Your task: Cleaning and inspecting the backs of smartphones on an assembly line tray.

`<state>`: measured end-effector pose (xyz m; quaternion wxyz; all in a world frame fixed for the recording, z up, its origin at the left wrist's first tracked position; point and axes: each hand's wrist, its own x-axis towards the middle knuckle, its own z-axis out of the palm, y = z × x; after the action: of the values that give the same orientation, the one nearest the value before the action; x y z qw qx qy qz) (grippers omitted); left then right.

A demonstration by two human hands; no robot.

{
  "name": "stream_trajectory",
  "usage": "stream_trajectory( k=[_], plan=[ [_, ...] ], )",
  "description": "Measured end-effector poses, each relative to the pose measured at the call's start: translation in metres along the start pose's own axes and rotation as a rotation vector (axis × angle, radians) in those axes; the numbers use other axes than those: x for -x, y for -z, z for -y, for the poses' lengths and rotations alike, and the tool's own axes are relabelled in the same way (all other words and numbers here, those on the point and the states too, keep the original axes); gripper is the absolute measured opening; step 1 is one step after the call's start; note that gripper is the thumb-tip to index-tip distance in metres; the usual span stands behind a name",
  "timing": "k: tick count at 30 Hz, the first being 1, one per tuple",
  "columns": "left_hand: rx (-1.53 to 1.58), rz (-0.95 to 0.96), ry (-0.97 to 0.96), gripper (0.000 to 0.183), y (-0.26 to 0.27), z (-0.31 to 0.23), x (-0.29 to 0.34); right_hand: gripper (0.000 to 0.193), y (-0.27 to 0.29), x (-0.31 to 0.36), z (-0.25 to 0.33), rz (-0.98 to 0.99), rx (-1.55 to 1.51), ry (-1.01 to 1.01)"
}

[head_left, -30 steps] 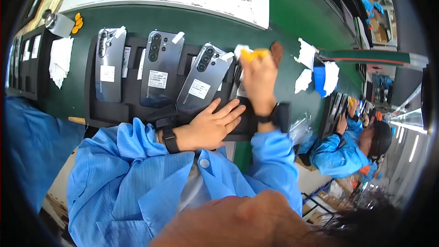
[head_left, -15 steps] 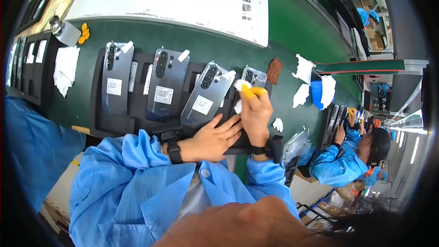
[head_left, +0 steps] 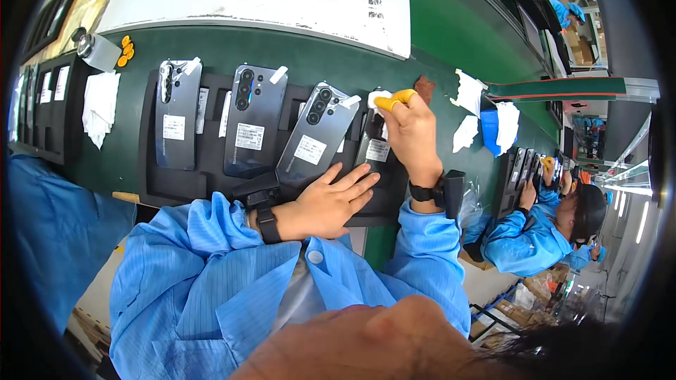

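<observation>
Several dark phones lie face down in a black foam tray (head_left: 172,187). My right hand (head_left: 414,137), with yellow finger covers on its fingertips, pinches a white wipe (head_left: 375,97) against the camera end of the rightmost phone (head_left: 378,150), partly hiding it. My left hand (head_left: 331,204) lies flat with fingers spread, its fingertips at the lower end of that phone and beside the tilted third phone (head_left: 327,125). Farther left are the second phone (head_left: 262,112) and the first phone (head_left: 181,107); these three carry white labels and small white tabs near their cameras.
At the left stand a metal bottle (head_left: 103,52), yellow finger covers (head_left: 125,51), folded white cloths (head_left: 101,109) and a black tray (head_left: 59,123). A brown cloth (head_left: 424,89), white wipes (head_left: 465,132) and a blue container (head_left: 489,129) lie right. A co-worker (head_left: 524,239) sits farther right.
My right hand has moved up and right with the wipe, to the phone's camera end, uncovering its label. My left hand stays flat, its fingers slightly farther right.
</observation>
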<state>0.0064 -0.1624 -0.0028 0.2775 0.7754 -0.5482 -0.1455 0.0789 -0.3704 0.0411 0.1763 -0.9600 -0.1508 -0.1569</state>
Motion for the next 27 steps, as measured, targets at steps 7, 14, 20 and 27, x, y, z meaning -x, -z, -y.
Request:
stream_trajectory(
  k=[7,14,20,27],
  plan=[
    [0.004,0.027,0.018,0.08,-0.001,0.001,-0.003,0.008,0.002,0.025,0.002,-0.152,0.037,-0.092],
    [-0.002,0.034,0.023,0.081,0.003,-0.003,0.001,0.007,0.0,0.046,0.016,-0.167,0.122,-0.278],
    [-0.001,0.051,0.027,0.082,0.009,-0.004,-0.001,0.007,-0.008,0.031,0.02,-0.228,-0.068,-0.226],
    [-0.015,0.058,0.022,0.081,0.01,-0.004,0.0,0.005,-0.002,0.034,0.011,-0.089,-0.07,-0.152]
  ],
)
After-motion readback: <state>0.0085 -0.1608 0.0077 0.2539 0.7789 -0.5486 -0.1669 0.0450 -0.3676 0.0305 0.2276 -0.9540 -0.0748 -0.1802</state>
